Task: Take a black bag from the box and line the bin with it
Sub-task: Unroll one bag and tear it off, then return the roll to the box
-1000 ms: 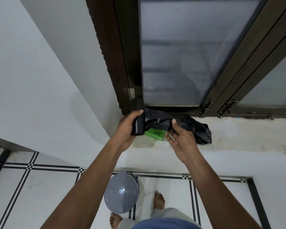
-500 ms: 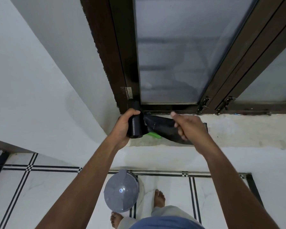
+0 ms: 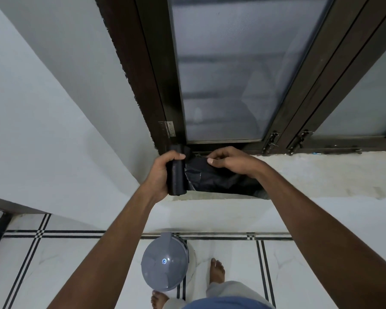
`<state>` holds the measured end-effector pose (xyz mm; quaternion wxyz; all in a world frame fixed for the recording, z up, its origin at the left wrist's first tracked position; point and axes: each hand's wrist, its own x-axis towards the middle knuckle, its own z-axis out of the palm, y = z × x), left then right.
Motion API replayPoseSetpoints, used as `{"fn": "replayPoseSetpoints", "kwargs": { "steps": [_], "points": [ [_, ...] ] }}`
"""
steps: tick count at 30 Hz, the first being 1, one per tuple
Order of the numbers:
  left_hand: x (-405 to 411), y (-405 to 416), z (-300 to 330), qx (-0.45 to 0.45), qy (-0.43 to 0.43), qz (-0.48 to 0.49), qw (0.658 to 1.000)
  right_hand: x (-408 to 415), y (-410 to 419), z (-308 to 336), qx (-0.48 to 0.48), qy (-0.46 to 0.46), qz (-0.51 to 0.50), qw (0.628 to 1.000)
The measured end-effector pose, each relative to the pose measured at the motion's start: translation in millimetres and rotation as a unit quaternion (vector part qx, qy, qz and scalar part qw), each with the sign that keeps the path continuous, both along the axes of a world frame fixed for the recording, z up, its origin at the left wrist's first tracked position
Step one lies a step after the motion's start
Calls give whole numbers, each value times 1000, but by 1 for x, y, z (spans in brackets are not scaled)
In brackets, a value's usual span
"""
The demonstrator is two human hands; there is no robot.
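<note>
While the left hand (image 3: 163,172) wraps its fingers around the upright bag roll (image 3: 176,172) at frame centre, the right hand (image 3: 230,161) pinches the unrolled black bag (image 3: 214,179) (over the window ledge (image 3: 321,175)). The grey-lidded bin (image 3: 165,262) stands on the floor below.

The rolled plastic bag roll (image 3: 176,172) is black, and so is the crumpled sheet of bag plastic (image 3: 218,180) to its right. Near, the round domed bin lid (image 3: 165,263) is grey with a small blue spot. The tiled floor (image 3: 54,264) is white with paired black lines. Far, the window frame (image 3: 152,85) is dark brown.
</note>
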<state>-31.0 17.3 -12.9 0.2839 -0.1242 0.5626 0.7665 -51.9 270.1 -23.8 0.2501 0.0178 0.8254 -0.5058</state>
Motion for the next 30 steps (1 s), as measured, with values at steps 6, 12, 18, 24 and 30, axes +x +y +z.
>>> {"fn": "replayPoseSetpoints", "kwargs": {
  "steps": [6,12,18,24,30],
  "points": [
    [-2,-1,-12,-66,28,27,997,6,2,7,-25,94,-28,995],
    [-3,5,-15,-110,42,66,991,8,-2,11,-21,138,-21,990],
    [-3,11,-14,-136,72,104,983,10,-6,15,-11,156,-6,988],
    [-4,12,-12,-124,89,110,982,11,-13,12,41,181,5,983],
    [-4,14,-5,-90,73,111,987,15,-21,16,3,198,13,980]
  ]
}}
